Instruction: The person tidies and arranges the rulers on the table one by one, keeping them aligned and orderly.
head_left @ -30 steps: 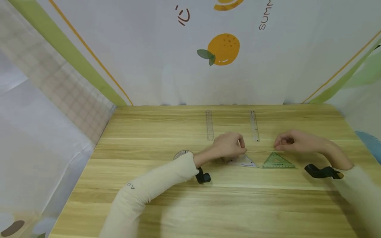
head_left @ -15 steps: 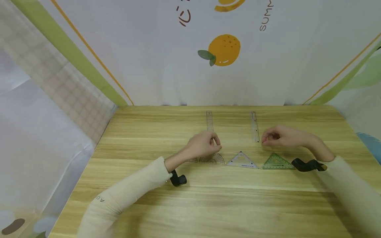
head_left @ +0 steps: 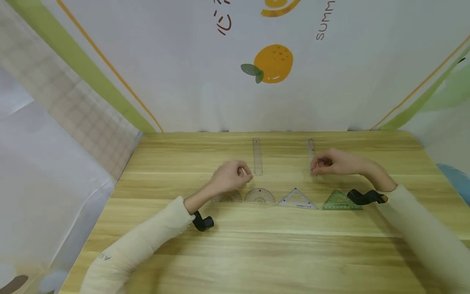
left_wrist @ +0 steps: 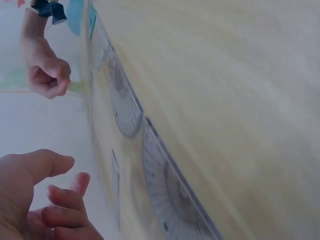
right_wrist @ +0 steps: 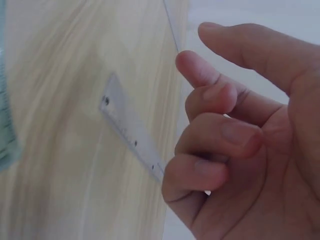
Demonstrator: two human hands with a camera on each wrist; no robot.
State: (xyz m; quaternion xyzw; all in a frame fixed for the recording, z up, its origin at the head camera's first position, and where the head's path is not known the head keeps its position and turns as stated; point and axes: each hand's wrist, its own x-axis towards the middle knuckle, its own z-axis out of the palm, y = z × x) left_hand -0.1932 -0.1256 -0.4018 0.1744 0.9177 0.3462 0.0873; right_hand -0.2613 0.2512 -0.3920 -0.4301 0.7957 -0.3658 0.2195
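Observation:
My left hand (head_left: 231,176) hovers over the left clear protractor (head_left: 231,197), partly covering it. In the left wrist view that hand (left_wrist: 50,200) has its thumb apart from the loosely bent fingers, with nothing between them. A second clear protractor (head_left: 260,197) lies just to its right. My right hand (head_left: 338,162) is over the near end of the right clear ruler (head_left: 311,148), hiding part of it. In the right wrist view the ruler (right_wrist: 127,130) lies on the table beyond the loosely curled fingers, and the thumb and index fingertips are apart.
A clear set square (head_left: 298,204) and a green set square (head_left: 341,206) continue the row of protractors to the right. Another clear ruler (head_left: 257,157) lies behind the row. A printed cloth (head_left: 227,98) rises at the back edge of the wooden table (head_left: 257,257).
My left hand has moved left from above the clear set square, uncovering it and the right protractor. My right hand has moved left and back from the green set square to the right ruler.

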